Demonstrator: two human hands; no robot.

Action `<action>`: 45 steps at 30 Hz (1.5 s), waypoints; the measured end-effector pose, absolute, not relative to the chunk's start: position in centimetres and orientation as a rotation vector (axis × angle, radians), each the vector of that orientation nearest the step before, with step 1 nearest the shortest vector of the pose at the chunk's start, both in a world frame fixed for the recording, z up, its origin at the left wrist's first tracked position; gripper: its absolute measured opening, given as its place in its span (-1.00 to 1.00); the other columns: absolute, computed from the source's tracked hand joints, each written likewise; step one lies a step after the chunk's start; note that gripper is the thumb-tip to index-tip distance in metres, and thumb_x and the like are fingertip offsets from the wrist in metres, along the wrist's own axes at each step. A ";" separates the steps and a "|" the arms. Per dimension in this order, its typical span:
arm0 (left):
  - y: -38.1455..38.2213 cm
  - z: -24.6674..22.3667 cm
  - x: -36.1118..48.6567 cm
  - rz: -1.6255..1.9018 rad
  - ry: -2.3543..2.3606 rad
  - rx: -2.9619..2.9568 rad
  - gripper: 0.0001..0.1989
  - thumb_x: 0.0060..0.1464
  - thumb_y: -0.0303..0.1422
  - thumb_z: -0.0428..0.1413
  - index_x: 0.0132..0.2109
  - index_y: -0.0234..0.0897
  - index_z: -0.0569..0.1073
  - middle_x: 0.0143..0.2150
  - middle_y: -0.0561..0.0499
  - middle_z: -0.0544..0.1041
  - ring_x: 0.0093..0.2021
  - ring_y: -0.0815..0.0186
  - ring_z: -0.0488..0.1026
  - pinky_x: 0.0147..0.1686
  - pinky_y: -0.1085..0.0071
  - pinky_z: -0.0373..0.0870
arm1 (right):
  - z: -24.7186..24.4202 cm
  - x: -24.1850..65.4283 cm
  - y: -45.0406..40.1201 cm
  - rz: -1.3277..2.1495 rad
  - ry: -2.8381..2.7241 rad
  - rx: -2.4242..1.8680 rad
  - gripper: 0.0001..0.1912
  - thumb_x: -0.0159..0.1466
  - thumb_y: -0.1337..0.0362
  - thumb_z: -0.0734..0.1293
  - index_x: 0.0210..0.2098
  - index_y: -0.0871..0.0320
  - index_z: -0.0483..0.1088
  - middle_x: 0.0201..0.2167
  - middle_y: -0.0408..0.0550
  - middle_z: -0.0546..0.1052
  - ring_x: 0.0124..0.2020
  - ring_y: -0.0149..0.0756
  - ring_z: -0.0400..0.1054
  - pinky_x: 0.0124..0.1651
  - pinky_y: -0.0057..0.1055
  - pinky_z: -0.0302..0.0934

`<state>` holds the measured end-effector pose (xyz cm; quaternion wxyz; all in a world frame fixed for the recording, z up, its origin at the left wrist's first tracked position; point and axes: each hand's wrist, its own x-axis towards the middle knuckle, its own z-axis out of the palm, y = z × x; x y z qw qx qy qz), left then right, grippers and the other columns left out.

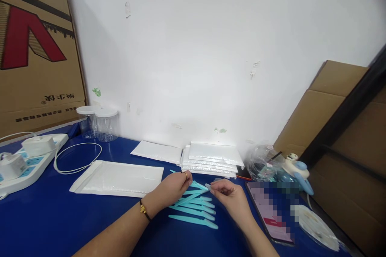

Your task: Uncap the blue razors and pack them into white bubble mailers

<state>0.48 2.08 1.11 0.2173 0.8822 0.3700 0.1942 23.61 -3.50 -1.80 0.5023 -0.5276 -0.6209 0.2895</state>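
Teal sticks (190, 220) lie fanned on the blue table (54, 225) between the hands. Right hand (230, 199) — thumb and forefinger pinched on a pale tip (208, 186); left hand (171, 188) — fingers curled over the handles, grip indeterminable.

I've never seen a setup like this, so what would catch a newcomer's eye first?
Probably the bright turquoise tools on the blue table, at bottom centre by the left hand and right hand. Next, the big red shape on the cardboard box at far left, then the stacked white packets near the wall, beyond the hands.
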 end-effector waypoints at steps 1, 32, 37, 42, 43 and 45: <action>2.1 1.1 0.5 0.546 1.024 2.437 -0.73 0.26 -0.27 -0.23 -0.27 -0.24 0.29 -0.41 0.06 0.39 -0.41 0.36 0.30 -0.43 0.48 0.12 | -1.7 23.6 -3.5 0.687 -1.507 -1.284 -0.81 0.06 0.18 0.43 -0.44 0.20 0.52 -0.33 0.05 0.56 -0.36 -0.24 0.43 -0.29 -0.37 0.33; 4.4 -0.5 0.0 0.437 1.284 2.554 -0.94 0.08 -0.39 0.05 -0.33 -0.24 0.42 -0.26 0.01 0.47 -0.14 0.23 0.35 -0.21 0.37 0.20 | -2.3 25.8 -2.0 -0.055 -2.081 -1.785 -0.78 0.20 0.43 0.14 -0.37 0.14 0.40 -0.35 0.01 0.45 -0.28 -0.22 0.35 -0.21 -0.38 0.23; 4.3 0.1 0.1 0.514 1.312 2.493 -0.92 0.09 -0.42 -0.01 -0.30 -0.23 0.38 -0.30 0.03 0.49 -0.25 0.27 0.39 -0.29 0.40 0.19 | -1.9 25.4 -2.4 0.118 -1.991 -1.657 -0.85 0.22 0.36 0.15 -0.40 0.13 0.33 -0.44 -0.08 0.42 -0.40 -0.28 0.31 -0.31 -0.42 0.19; 4.0 0.4 0.4 0.563 1.258 2.452 -0.91 0.12 -0.38 -0.02 -0.29 -0.23 0.37 -0.31 0.04 0.49 -0.27 0.28 0.40 -0.31 0.42 0.19 | -0.8 24.6 -3.1 0.402 -1.844 -1.451 -0.77 0.29 0.16 0.16 -0.32 0.13 0.37 -0.47 -0.14 0.45 -0.46 -0.34 0.30 -0.39 -0.48 0.16; 4.0 0.4 0.5 0.563 1.252 2.450 -0.91 0.12 -0.38 -0.02 -0.29 -0.23 0.37 -0.31 0.04 0.49 -0.26 0.28 0.40 -0.31 0.43 0.19 | -0.6 24.3 -3.2 0.418 -1.835 -1.432 -0.75 0.29 0.14 0.16 -0.32 0.13 0.39 -0.46 -0.14 0.46 -0.45 -0.34 0.30 -0.38 -0.48 0.16; 4.0 0.3 0.6 0.572 1.241 2.445 -0.92 0.12 -0.38 -0.01 -0.30 -0.23 0.37 -0.30 0.05 0.49 -0.25 0.28 0.40 -0.30 0.43 0.20 | -0.3 23.9 -3.3 0.442 -1.831 -1.408 -0.74 0.28 0.13 0.17 -0.31 0.13 0.41 -0.45 -0.13 0.48 -0.44 -0.33 0.31 -0.37 -0.48 0.17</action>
